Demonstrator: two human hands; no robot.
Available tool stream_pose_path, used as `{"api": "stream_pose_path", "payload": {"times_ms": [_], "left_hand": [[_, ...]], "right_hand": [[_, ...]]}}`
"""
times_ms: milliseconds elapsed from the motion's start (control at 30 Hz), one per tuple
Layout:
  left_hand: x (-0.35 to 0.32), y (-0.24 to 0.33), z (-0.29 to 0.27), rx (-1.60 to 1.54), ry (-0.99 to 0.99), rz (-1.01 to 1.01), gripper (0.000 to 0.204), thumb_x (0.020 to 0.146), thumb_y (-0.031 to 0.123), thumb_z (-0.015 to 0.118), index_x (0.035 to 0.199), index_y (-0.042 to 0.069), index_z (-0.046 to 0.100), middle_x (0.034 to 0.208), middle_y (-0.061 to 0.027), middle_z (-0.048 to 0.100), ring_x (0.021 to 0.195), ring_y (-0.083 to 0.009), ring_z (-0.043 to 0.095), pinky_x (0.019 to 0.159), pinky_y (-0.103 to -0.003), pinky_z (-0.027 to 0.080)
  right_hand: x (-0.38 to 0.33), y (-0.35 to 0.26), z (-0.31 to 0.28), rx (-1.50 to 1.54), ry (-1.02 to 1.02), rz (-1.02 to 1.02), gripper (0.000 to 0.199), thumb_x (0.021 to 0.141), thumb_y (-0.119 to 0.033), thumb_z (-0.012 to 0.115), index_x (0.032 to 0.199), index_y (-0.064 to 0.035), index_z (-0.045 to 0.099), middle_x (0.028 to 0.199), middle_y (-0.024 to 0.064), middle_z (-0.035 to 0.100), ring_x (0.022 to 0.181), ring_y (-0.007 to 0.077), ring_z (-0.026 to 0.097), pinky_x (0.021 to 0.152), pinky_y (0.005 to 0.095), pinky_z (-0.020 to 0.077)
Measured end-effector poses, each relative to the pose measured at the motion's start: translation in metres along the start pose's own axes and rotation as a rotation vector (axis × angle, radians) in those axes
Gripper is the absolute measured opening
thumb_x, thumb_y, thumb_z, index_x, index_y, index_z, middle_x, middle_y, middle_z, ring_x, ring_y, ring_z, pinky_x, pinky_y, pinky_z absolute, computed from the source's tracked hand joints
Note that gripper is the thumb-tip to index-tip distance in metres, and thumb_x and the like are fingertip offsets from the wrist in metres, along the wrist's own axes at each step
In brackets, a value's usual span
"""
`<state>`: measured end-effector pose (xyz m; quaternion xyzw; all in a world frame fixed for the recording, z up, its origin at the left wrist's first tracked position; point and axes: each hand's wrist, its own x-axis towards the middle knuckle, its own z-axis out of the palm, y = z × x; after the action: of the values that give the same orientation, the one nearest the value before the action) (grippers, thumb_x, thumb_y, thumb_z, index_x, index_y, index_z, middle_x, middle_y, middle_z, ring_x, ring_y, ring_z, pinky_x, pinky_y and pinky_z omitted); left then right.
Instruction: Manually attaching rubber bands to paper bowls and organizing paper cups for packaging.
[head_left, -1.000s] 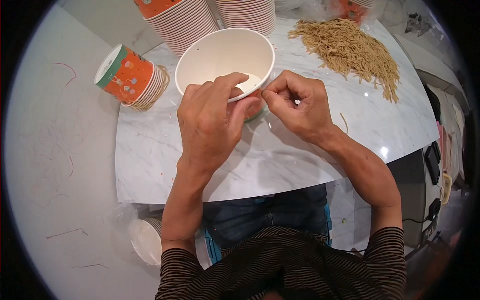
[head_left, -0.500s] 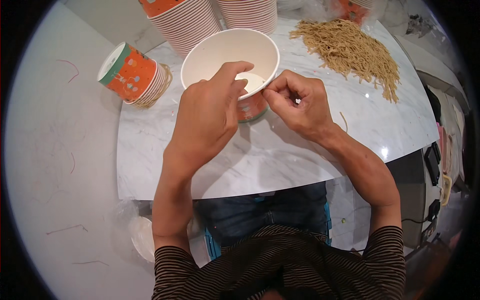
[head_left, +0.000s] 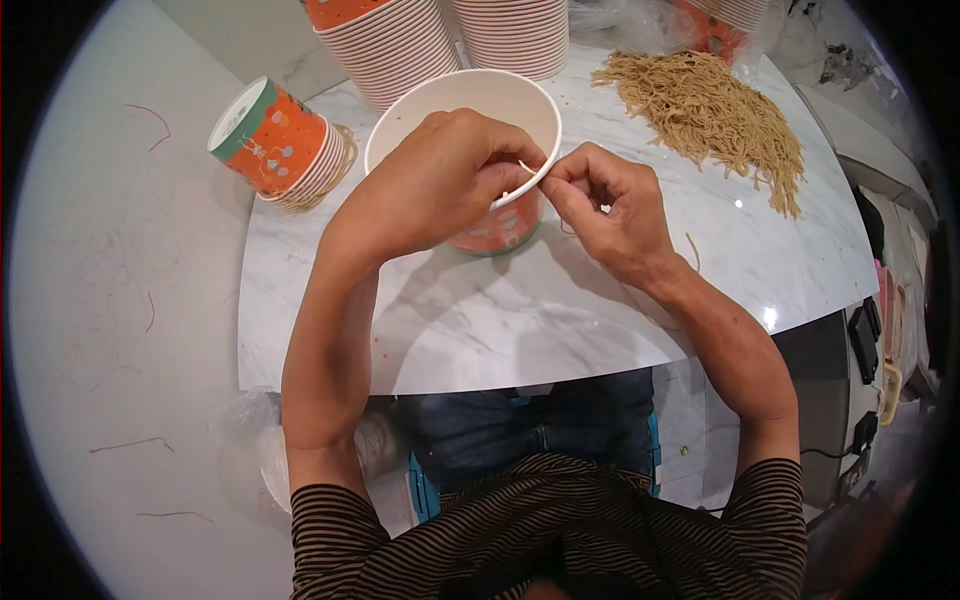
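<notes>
A white paper cup [head_left: 470,110] with an orange printed wall is stood upright on the marble table [head_left: 520,320], near its middle. The cup's near rim is covered by the left hand [head_left: 440,185], whose fingers are curled over the edge and closed around the wall. Just beside it, the right hand [head_left: 605,205] is brought up to the same rim, with thumb and forefinger pinched together on a thin pale strand [head_left: 527,168]. The strand is held between the 2 hands, right at the cup's edge; whether the left fingertips also grip it cannot be told. The inside of the cup is seen as white, and its bottom is mostly hidden by the left hand.

To the left, a short stack of orange cups [head_left: 275,140] is laid on its side, with a few noodles tucked against it. Behind the cup, 2 tall stacks of cups [head_left: 450,40] are set along the far edge of the table. To the right, well apart from the hands, a heap of noodles [head_left: 710,110] is spread on the marble. A single stray noodle [head_left: 692,250] is left lying just beside the right wrist. Both forearms are bare, and a striped shirt [head_left: 550,530] is seen at the lower edge.
</notes>
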<state>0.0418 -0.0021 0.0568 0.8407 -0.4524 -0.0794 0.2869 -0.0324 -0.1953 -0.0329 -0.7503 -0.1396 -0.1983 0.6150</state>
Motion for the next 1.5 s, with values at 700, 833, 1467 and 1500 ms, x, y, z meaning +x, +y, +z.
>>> {"api": "stream_pose_path", "payload": {"times_ms": [700, 833, 1467, 1500], "left_hand": [[-0.022, 0.012, -0.012, -0.097, 0.324, -0.179, 0.013, 0.1, 0.01, 0.064, 0.1, -0.002, 0.066, 0.088, -0.0034, 0.072, 0.076, -0.0091, 0.061, 0.069, -0.024, 0.048], [-0.03, 0.031, -0.01, -0.116, 0.389, -0.132, 0.016, 0.096, 0.012, 0.064, 0.097, -0.003, 0.07, 0.083, -0.0085, 0.073, 0.076, -0.015, 0.067, 0.071, -0.03, 0.053], [-0.014, 0.041, 0.017, -0.418, 0.299, -0.04, 0.041, 0.088, 0.005, 0.075, 0.126, -0.004, 0.062, 0.103, -0.0065, 0.069, 0.083, -0.0063, 0.06, 0.074, -0.022, 0.051], [-0.015, 0.042, 0.018, -0.415, 0.301, -0.041, 0.041, 0.088, 0.005, 0.075, 0.126, -0.004, 0.062, 0.103, -0.0065, 0.069, 0.083, -0.0063, 0.06, 0.074, -0.022, 0.051]], "right_hand": [[0.004, -0.004, -0.004, 0.113, 0.034, 0.033, 0.022, 0.097, -0.007, 0.069, 0.118, -0.0001, 0.067, 0.069, -0.0083, 0.047, 0.062, 0.0012, 0.041, 0.056, 0.0211, 0.0341], [0.002, -0.002, -0.001, 0.113, 0.0, -0.103, 0.035, 0.094, -0.005, 0.074, 0.128, -0.0014, 0.066, 0.069, -0.0077, 0.046, 0.062, 0.0021, 0.041, 0.057, 0.0217, 0.0354], [0.0, -0.016, -0.012, 0.343, -0.026, 0.053, 0.018, 0.099, -0.013, 0.071, 0.101, 0.0036, 0.078, 0.077, -0.0004, 0.069, 0.068, 0.004, 0.056, 0.061, 0.022, 0.0455], [0.0, -0.018, -0.013, 0.378, -0.042, 0.115, 0.019, 0.1, -0.015, 0.07, 0.1, 0.0031, 0.078, 0.076, -0.001, 0.069, 0.066, 0.0033, 0.055, 0.059, 0.0214, 0.0437]]}}
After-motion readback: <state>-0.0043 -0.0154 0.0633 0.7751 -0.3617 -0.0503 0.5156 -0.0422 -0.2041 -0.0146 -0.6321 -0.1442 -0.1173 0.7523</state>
